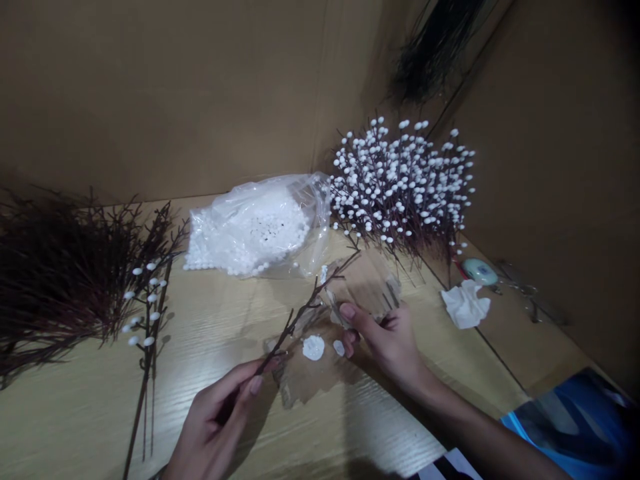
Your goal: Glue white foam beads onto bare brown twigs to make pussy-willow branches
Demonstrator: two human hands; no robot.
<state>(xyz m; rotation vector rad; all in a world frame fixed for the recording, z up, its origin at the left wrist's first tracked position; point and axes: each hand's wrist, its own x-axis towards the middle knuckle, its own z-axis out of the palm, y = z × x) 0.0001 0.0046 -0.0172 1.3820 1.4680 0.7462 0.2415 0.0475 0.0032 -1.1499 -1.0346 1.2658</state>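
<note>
We see a pale wood-grained tabletop meeting brown, board-like walls, one darker at right; light glares off the surface at lower left.

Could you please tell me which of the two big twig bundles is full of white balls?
The bundle right of the bag; the left one is mostly bare.

Open tabletop between plastic bag and left hand
</note>
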